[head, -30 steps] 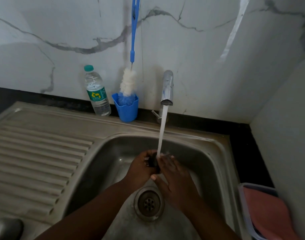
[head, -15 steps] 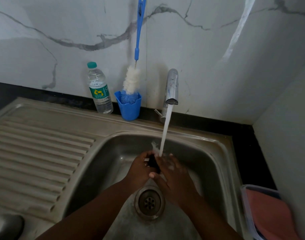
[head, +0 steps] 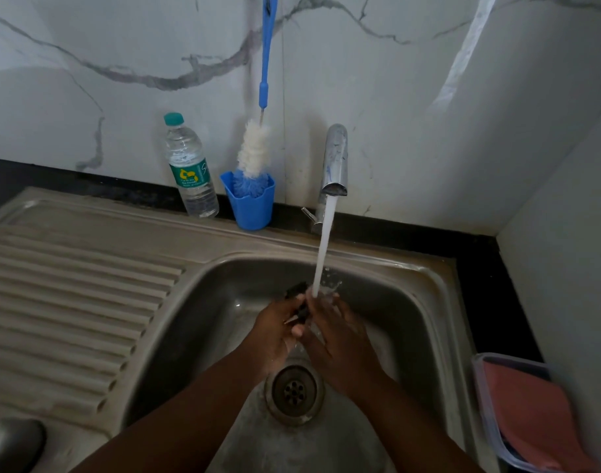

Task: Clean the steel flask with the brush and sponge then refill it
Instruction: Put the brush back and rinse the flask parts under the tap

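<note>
both forearms bare, no sleeves; left hand [head: 275,331] and right hand [head: 340,339] wet, coming in from 6 o'clock

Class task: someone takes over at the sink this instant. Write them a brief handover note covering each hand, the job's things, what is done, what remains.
Left hand: grip on a small black object, held beside the running tap water.
Right hand: fingers straight, under the stream, touching that object.
Bottle brush: standing in the blue cup behind the sink, untouched.
Flask and sponge: not clearly in view.
Done: cannot tell.
Left: finish rinsing, shut the tap, refill.
</note>
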`<action>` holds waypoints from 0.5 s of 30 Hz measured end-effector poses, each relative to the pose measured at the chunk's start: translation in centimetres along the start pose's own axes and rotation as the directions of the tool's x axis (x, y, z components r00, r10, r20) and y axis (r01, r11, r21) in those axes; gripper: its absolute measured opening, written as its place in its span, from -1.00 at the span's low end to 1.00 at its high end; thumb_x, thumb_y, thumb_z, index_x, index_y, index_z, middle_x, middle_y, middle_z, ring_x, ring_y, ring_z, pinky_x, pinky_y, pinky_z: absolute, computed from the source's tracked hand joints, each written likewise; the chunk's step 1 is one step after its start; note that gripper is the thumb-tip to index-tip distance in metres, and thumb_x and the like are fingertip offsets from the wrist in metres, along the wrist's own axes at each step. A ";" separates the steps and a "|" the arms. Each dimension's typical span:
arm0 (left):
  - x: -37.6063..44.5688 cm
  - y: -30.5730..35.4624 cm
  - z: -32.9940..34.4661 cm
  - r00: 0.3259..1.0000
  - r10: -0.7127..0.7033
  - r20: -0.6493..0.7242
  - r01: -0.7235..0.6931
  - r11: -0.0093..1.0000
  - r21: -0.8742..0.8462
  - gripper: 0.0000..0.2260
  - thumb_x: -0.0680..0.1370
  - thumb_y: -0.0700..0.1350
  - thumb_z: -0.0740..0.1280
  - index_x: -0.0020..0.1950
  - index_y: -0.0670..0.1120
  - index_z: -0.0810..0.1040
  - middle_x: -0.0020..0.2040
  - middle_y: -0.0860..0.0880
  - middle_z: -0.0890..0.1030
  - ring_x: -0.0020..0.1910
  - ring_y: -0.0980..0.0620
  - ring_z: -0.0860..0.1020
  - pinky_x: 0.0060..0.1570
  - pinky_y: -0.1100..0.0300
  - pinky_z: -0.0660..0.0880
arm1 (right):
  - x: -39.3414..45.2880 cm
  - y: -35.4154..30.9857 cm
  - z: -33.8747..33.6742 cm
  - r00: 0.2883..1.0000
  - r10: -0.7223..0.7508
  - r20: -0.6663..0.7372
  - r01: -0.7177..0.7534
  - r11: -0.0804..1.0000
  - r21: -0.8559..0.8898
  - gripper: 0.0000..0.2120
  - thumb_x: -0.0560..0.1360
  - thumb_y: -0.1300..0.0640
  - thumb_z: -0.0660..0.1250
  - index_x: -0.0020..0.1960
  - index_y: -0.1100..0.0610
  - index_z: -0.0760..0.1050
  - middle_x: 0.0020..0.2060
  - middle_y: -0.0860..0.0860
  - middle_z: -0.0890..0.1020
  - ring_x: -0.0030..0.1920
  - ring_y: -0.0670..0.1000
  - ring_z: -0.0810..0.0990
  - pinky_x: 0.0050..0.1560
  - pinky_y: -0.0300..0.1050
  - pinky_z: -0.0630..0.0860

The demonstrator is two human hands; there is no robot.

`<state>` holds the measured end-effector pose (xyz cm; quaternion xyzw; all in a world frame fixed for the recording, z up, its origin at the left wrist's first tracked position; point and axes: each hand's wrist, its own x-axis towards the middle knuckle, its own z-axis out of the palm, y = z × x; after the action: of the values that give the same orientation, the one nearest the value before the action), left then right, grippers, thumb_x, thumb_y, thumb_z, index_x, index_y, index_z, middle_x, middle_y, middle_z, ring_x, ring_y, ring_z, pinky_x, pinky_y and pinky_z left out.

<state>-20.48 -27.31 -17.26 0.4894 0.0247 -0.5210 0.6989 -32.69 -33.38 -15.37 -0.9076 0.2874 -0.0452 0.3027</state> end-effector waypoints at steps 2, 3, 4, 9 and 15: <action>0.1 0.5 -0.2 0.996 -0.077 -0.031 0.075 0.994 -0.082 -0.70 0.50 -0.14 0.30 0.16 -0.27 0.60 -0.04 -0.19 0.63 -0.22 -0.06 0.56 -0.27 0.17 0.44 | -0.3 0.0 0.5 1.000 -0.018 0.004 0.018 0.999 -0.039 -0.08 0.27 -0.56 -0.43 0.55 -0.21 -0.14 0.55 -0.21 -0.05 0.45 -0.19 -0.27 0.47 -0.07 -0.14; 0.1 0.7 -0.3 0.994 -0.097 -0.040 0.093 0.990 -0.106 -0.67 0.48 -0.12 0.28 0.15 -0.28 0.59 -0.07 -0.21 0.62 -0.27 -0.07 0.53 -0.33 0.17 0.41 | -0.3 0.2 0.6 1.000 -0.019 -0.006 0.019 0.999 -0.049 -0.11 0.29 -0.56 -0.44 0.54 -0.22 -0.18 0.54 -0.22 -0.08 0.46 -0.17 -0.27 0.48 -0.05 -0.14; 0.0 0.7 -0.2 0.993 -0.101 -0.059 0.093 0.987 -0.127 -0.67 0.49 -0.12 0.24 0.13 -0.29 0.58 -0.13 -0.20 0.61 -0.34 -0.05 0.51 -0.41 0.19 0.39 | -0.3 0.4 0.8 1.000 -0.011 -0.014 0.011 0.999 -0.053 -0.15 0.29 -0.55 -0.44 0.52 -0.24 -0.22 0.52 -0.25 -0.12 0.46 -0.16 -0.28 0.49 -0.03 -0.14; -0.1 0.0 0.2 0.993 -0.117 -0.010 0.112 0.971 -0.211 -0.63 0.59 -0.06 0.11 0.11 -0.26 0.60 -0.24 -0.17 0.66 -0.41 -0.04 0.58 -0.33 0.16 0.51 | 0.3 -0.2 1.3 0.999 -0.039 -0.004 0.039 0.998 -0.039 -0.17 0.35 -0.53 -0.38 0.53 -0.18 -0.23 0.56 -0.12 -0.01 0.55 -0.01 -0.15 0.51 0.02 -0.06; 0.1 1.0 0.6 0.992 -0.092 0.085 0.102 0.987 -0.122 -0.60 0.52 0.10 0.35 0.05 -0.25 0.59 -0.14 -0.20 0.67 -0.21 -0.09 0.68 -0.17 0.09 0.64 | -0.4 -0.4 1.7 0.995 -0.095 -0.033 0.093 0.994 -0.051 -0.16 0.35 -0.54 -0.37 0.50 -0.13 -0.24 0.49 -0.20 -0.13 0.50 -0.10 -0.14 0.49 -0.05 -0.02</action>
<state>-19.99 -27.83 -16.35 0.4216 0.0536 -0.5708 0.7025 -32.36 -32.00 -16.47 -0.9263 0.2507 -0.0683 0.2727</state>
